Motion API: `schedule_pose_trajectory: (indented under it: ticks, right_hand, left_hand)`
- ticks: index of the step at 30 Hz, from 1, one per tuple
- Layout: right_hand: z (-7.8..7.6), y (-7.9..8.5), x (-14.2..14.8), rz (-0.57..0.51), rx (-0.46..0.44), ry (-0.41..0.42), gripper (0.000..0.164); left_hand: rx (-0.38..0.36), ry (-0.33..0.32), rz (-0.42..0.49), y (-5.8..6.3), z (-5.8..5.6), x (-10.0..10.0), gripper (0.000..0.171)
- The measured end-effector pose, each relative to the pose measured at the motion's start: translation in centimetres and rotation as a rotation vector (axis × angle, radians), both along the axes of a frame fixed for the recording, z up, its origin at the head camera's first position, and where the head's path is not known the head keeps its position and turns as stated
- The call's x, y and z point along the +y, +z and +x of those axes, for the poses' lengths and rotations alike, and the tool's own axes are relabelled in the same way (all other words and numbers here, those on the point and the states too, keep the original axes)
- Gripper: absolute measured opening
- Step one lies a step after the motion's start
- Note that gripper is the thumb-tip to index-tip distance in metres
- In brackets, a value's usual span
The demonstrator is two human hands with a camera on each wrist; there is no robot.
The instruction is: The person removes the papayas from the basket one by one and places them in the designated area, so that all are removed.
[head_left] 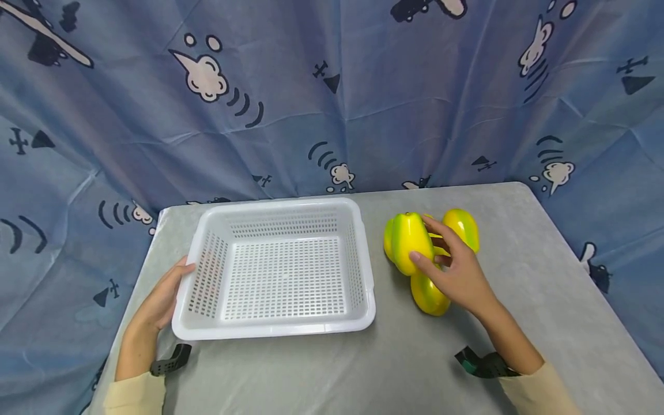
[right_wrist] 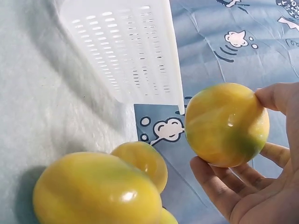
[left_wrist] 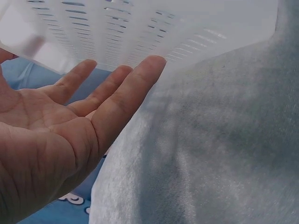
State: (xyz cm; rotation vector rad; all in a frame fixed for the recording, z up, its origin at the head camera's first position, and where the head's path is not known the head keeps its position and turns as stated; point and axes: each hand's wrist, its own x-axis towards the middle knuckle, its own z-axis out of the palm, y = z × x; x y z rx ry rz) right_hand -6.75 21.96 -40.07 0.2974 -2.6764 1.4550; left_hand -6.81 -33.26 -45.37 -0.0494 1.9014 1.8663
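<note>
A white perforated plastic basket (head_left: 280,331) stands at the left of the table, its inside bare. My left hand (head_left: 162,297) holds its left rim, thumb over the edge; in the left wrist view the extended fingers (left_wrist: 126,100) reach against the outer wall. My right hand (head_left: 459,274) grips a glossy yellow-green fruit (right_wrist: 226,126) between thumb and fingers, raised over the others. Below and around it are several similar fruits: one in front (head_left: 429,295), one behind to the right (head_left: 461,227) and one partly hidden at the left (head_left: 388,239).
A grey cloth covers the table (head_left: 332,374). Behind it hangs a blue patterned curtain (head_left: 290,115). A strip of table separates the basket's right wall from the fruits. Dark straps with mounts (head_left: 173,358) sit at both wrists.
</note>
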Motion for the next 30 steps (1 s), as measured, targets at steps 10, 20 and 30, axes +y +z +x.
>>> schedule_pose_trajectory:
  ticks: [10, 20, 30]
  right_hand:
    - [0.5, 0.0, 1.6, 0.014, 0.017, -0.044, 0.07]
    - [1.8, -0.6, 3.8, 0.034, 0.0, -0.104, 0.073]
    - [2.5, -1.3, 5.9, 0.052, 0.028, -0.144, 0.072]
  left_hand:
    - [0.004, 0.0, -0.003, -0.3, -0.1, -0.1, 0.071]
    - [0.021, -0.013, 0.029, -0.3, -0.3, -0.2, 0.071]
    - [0.014, -0.003, 0.015, -0.3, -0.2, -0.3, 0.072]
